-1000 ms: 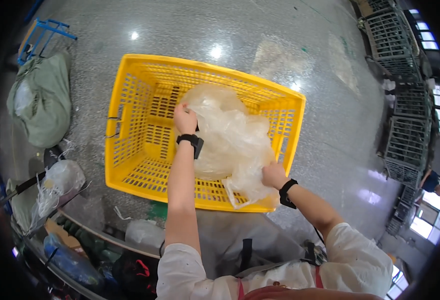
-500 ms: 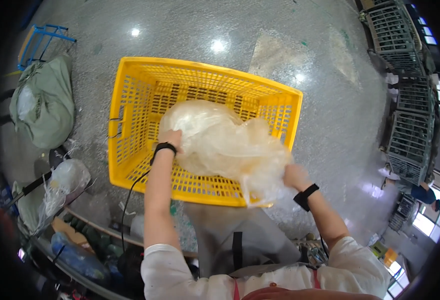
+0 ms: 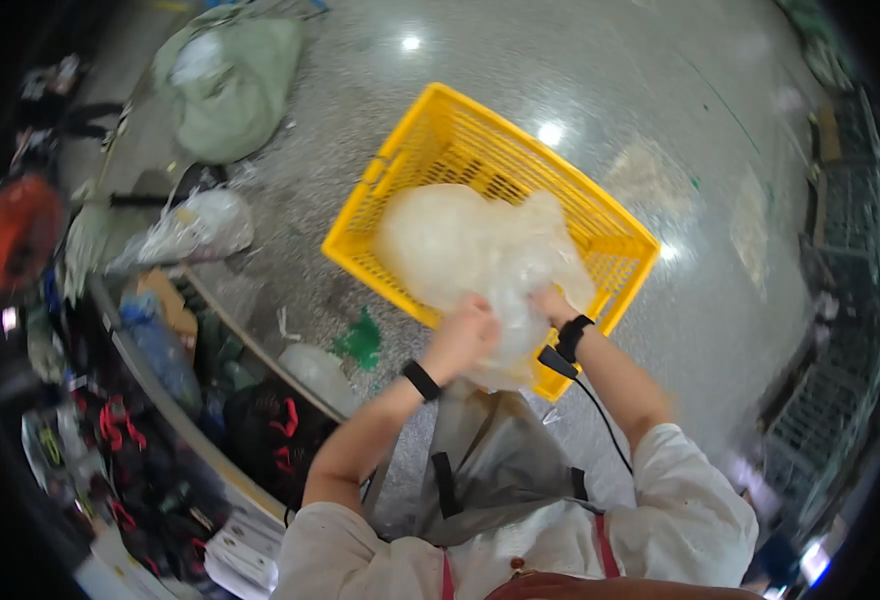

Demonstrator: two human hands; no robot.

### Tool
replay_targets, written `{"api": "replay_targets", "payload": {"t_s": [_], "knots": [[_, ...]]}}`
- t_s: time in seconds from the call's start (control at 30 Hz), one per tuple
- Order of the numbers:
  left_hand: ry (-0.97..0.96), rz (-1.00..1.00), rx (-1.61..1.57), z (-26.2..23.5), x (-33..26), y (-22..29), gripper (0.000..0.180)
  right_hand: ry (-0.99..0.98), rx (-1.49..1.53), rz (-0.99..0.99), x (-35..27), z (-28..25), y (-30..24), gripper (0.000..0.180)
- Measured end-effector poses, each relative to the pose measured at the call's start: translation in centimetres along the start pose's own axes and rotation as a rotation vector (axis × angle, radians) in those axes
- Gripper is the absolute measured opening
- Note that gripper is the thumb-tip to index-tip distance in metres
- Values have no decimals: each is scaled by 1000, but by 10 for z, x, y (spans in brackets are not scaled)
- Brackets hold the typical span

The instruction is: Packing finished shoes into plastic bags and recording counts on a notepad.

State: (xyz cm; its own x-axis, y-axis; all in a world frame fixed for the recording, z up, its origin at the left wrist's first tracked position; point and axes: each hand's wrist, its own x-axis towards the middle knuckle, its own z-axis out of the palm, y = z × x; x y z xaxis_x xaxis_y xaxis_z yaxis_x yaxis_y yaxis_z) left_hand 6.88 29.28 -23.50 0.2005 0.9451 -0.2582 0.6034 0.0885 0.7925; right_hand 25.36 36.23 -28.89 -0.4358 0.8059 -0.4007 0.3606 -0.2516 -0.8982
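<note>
A cloudy, translucent plastic bag (image 3: pixel 450 235) lies puffed up and crumpled inside a yellow slatted plastic crate (image 3: pixel 615 215) on the floor. Its near end spills over the crate's near rim, toward my lap. My left hand (image 3: pixel 468 335) is closed at the bag's near left edge, apparently pinching the plastic, though blur softens the fingers. Pressed into the bag's near right side, my right hand (image 3: pixel 558 305) has its fingers curled into the folds and partly hidden by them. A black strap circles each wrist; a black cable hangs beside the right one.
A green sack (image 3: pixel 235 90) slumps on the floor at the far left. Nearer lies a white plastic bundle (image 3: pixel 200 225). A long shelf edge (image 3: pixel 225 470) runs along my left, with bags and a box (image 3: pixel 245 555) around it. Metal racks (image 3: pixel 850 300) line the right side.
The view has turned, so the crate now sits slanted and farther right. Both hands have come closer together at the bag's near end; the left has left the bag's far left side.
</note>
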Motion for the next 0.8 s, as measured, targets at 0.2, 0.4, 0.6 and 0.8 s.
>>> {"api": "replay_targets", "payload": {"t_s": [0.2,0.4,0.6,0.8], "knots": [[120,59,-236,-60,-73,98,10,-95,-72,-129,-24,58,-53,39],[-257,359,-163,-80,-129,209,12,-117,-101,-269,-79,87,-81,39],[452,209,-505,-177,-236,230,11,-152,-137,-391,-66,108,-122,40],[728,-328,-922,-150,-230,176,20,-307,-298,-524,-50,116,-164,40]]}}
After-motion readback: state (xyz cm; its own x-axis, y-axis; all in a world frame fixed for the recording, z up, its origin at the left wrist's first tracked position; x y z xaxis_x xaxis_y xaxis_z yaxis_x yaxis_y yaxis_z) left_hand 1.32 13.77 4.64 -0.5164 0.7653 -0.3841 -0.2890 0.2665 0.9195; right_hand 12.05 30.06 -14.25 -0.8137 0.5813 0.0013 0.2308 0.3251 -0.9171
